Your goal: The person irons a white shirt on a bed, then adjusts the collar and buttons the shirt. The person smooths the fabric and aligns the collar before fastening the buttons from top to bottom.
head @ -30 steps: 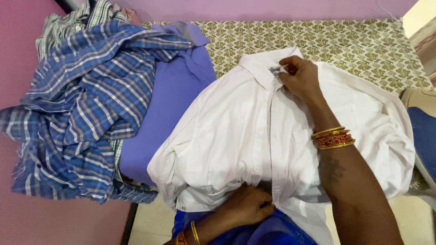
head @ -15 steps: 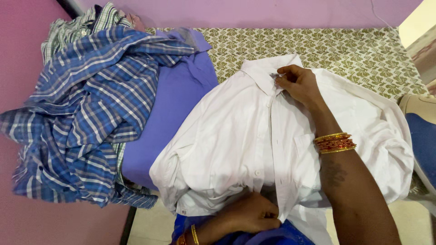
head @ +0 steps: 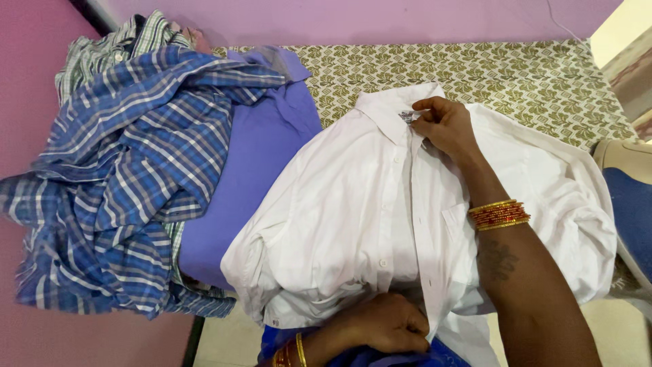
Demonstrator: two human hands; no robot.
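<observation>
The right hand (head: 443, 126) pinches the far collar of the white shirt (head: 353, 217) on the bed (head: 543, 75), while the left hand (head: 387, 325) grips its near hem.

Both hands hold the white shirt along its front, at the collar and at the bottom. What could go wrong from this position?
1. The white shirt hangs over the bed's near edge; if the left hand lets go, the hem may slide off.
2. The sleeves are bunched at both sides, so creases may set.
3. The right hand may pull the collar crooked.
</observation>
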